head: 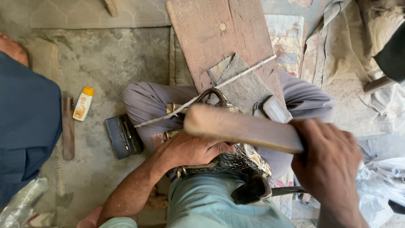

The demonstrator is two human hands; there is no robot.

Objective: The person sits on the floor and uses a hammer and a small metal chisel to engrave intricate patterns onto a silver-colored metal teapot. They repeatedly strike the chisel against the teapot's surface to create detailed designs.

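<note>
My left hand (192, 150) presses down on a shiny, patterned metal piece (244, 158) that rests in my lap. Its dark curved handle (213, 93) sticks up behind the hand. My right hand (327, 162) grips one end of a flat wooden block (236, 126), which is blurred and lies across just above the metal piece. A thin rope (211, 89) runs diagonally over a reddish wooden board (219, 38) between my knees.
A small white and orange bottle (83, 103) and a dark flat case (122, 136) lie on the dusty floor to the left. Another person in dark blue clothing (25, 126) sits at the far left. Crumpled cloth (350, 55) and plastic bags (379, 185) lie to the right.
</note>
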